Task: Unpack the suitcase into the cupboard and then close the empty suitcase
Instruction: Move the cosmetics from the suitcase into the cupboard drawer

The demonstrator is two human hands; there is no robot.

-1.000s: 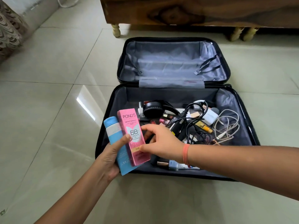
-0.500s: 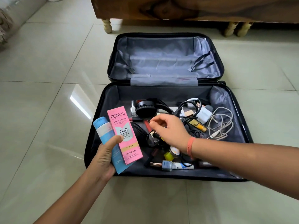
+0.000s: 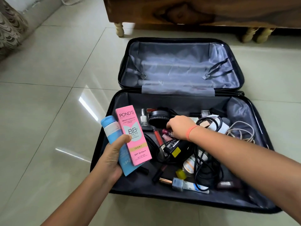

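Open suitcase (image 3: pixel 104 154) lay flat on the tiled floor (image 3: pixel 48 111). The far half was bare lining; the near half was full of loose items.

Left hand (image 3: pixel 112 157) was at the near-left rim, fingers wrapped and thumb pressed across two things: one pink box (image 3: pixel 133 136) in front and one blue bottle (image 3: pixel 110 128) behind it. Both stood upright, tops tipped slightly to the left.

Right hand (image 3: pixel 179 126) was down inside the near half, fingers curled downward onto small pink lip tubes (image 3: pixel 166 132). Couldn't tell if anything was actually pinched, as the fingertips were hidden.

Key relation: the lip tubes sat right under the right fingertips, at the left end of that hand, between the headphones (image 3: pixel 158 119) on the far side and the black adapter (image 3: pixel 175 144) on the near side. The upper tube's long axis looked roughly left-right. The right hand was plainly the nearer one, and the left was already loaded, so the pick was judged to fall to the right.

Counts:
- One headphones.
- One nail polish bottle (image 3: pixel 143 118).
- One red lip pencil (image 3: pixel 157 137), lying near-far.
- One adapter.
- One white cable coil (image 3: pixel 241 131) at far right.
- One white-and-blue tube (image 3: pixel 190 185) at the near edge.
- Two pink lip tubes visible.
- Black cords tangled, number unclear.

Unpacking was judged to be at an early stage. Wooden furniture on legs (image 3: pixel 195 12) stood beyond the suitcase; couldn't tell if it was the cupboard.
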